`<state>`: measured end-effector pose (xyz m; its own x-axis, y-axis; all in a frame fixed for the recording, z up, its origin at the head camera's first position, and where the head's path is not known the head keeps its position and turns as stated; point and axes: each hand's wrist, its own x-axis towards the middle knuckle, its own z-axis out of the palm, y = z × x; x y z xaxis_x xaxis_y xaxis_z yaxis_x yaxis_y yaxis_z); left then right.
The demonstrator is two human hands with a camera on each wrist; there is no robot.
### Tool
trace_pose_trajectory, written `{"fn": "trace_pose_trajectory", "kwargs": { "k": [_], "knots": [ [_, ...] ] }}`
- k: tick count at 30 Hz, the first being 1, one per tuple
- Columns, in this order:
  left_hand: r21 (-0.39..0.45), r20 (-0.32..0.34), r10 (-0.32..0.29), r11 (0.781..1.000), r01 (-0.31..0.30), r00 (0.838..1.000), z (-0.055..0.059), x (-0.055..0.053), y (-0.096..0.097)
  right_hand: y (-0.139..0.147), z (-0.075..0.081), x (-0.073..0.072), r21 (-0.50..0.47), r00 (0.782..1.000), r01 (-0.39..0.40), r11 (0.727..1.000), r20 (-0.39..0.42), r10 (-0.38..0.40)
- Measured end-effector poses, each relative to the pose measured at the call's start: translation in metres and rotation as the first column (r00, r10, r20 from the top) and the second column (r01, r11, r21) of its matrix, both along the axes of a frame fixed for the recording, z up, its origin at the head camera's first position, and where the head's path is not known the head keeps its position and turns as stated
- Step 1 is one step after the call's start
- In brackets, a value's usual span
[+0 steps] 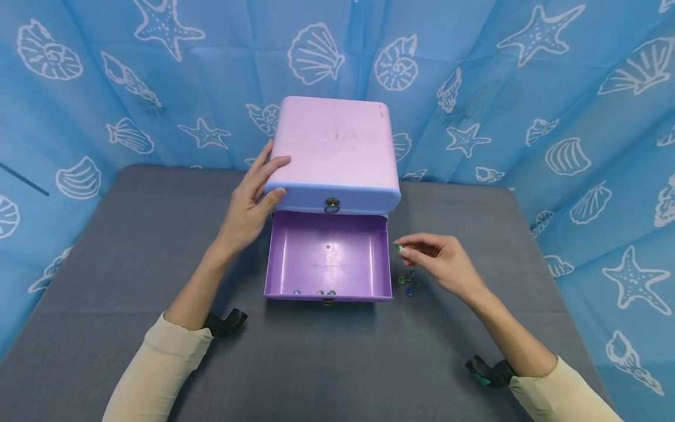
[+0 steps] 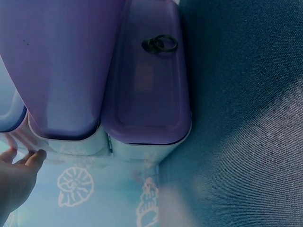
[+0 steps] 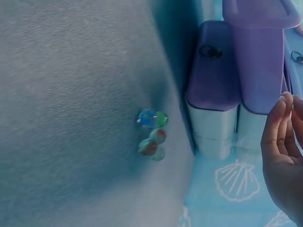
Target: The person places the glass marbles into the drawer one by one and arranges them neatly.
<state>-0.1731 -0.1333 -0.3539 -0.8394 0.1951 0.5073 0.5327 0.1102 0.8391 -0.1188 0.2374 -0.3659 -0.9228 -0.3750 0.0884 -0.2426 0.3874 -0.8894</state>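
Observation:
A lilac drawer cabinet point(image 1: 334, 146) stands at the back of the grey table point(image 1: 132, 246). Its purple lower drawer point(image 1: 327, 258) is pulled out, with a few marbles point(image 1: 315, 291) lying along its front wall. My left hand point(image 1: 275, 177) holds the cabinet's front left corner, fingers on top and thumb against the front edge. Just right of the open drawer, my right hand point(image 1: 405, 249) pinches a green marble point(image 1: 399, 248) at its fingertips. Several more marbles point(image 1: 408, 281) lie on the table under that hand, and they show as a small cluster point(image 3: 152, 135) in the right wrist view.
A blue curtain with shell prints point(image 1: 554, 105) closes in the table on three sides. A ring pull point(image 1: 332, 205) hangs on the closed upper drawer. In the left wrist view another ring pull point(image 2: 160, 44) shows on a drawer front. Grey table surface lies in front.

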Motion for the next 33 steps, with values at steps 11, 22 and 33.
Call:
{"fn": "trace_pose_trajectory", "kwargs": {
  "k": [11, 22, 33],
  "knots": [
    [-0.011, -0.009, -0.001, 1.0, 0.001, 1.0, -0.001, 0.0, -0.001, -0.02, 0.014, -0.004, -0.049, 0.998, -0.06, 0.997, 0.015, 0.061],
    [-0.008, -0.014, 0.001, 1.0, -0.001, 1.0, 0.0, -0.001, -0.002, -0.038, 0.025, -0.01, -0.087, 0.992, -0.117, 0.989, 0.043, 0.121],
    [-0.012, -0.008, -0.003, 1.0, 0.003, 1.0, 0.0, 0.0, -0.001, -0.066, 0.026, -0.015, -0.113, 0.98, -0.171, 0.979, 0.08, 0.181]
  ]
}}
